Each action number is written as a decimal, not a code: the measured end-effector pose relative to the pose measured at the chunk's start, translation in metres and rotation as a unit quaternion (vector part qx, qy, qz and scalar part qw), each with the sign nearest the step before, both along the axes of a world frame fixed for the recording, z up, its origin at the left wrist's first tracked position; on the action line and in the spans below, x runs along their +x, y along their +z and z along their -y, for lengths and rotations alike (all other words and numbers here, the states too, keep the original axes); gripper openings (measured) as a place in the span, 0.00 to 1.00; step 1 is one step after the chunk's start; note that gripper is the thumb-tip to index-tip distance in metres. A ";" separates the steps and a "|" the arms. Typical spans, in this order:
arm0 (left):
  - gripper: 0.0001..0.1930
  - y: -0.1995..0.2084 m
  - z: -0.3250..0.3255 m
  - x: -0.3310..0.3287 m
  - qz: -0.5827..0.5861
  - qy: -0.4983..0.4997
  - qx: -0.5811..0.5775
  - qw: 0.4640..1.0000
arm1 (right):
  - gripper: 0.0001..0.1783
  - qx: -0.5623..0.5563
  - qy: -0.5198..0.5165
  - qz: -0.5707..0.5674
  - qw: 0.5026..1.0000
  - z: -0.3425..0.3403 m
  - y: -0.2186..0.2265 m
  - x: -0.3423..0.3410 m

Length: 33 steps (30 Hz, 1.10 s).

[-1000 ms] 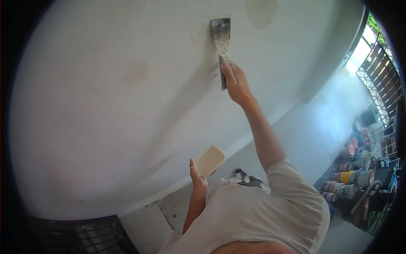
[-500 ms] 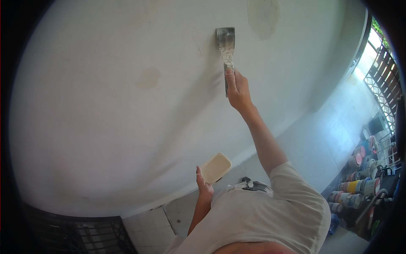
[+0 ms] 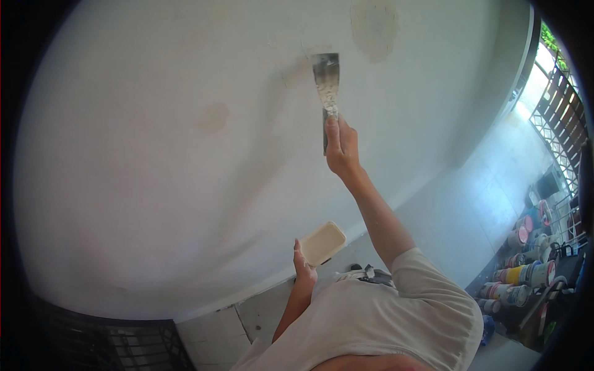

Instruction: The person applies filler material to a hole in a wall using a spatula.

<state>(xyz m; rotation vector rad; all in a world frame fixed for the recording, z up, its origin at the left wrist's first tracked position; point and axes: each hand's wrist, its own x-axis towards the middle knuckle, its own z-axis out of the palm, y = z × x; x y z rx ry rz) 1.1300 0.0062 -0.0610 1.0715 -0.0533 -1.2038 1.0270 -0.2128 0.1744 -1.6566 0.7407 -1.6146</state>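
My right hand [image 3: 342,145] is closed round the handle of a putty knife [image 3: 328,80], its thumb along the handle. The wide blade points up, close to the white wall [image 3: 154,167], and whitish filler cakes its neck. Whether the blade edge touches the wall I cannot tell. Low in front of my body, my left hand [image 3: 303,263] grips a shallow cream-coloured tray [image 3: 323,243] by its side, tilted. A damp-looking patch [image 3: 374,31] marks the wall right of the blade, and a fainter beige patch [image 3: 214,117] lies to the left.
Several paint cans [image 3: 507,292] and other gear crowd the floor at the right. Beyond them stands a slatted gate [image 3: 562,105]. A dark metal grille [image 3: 117,340] is at the lower left. Pale floor tiles [image 3: 213,337] run along the wall's base.
My right hand and the putty knife have moved down and slightly left, and a beige smear now shows above the blade. The tray in my left hand has shifted slightly right.
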 end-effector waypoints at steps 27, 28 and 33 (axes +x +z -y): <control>0.29 -0.008 -0.004 0.001 -0.006 -0.006 -0.009 1.000 | 0.24 -0.023 -0.100 -0.110 0.989 0.035 -0.004 0.008; 0.28 -0.004 -0.005 -0.001 0.001 -0.011 -0.006 1.000 | 0.23 -0.035 -0.116 -0.131 0.984 0.031 -0.010 0.008; 0.29 0.006 -0.005 -0.001 -0.005 -0.024 -0.003 1.000 | 0.21 -0.005 -0.036 -0.069 0.997 -0.005 -0.045 -0.009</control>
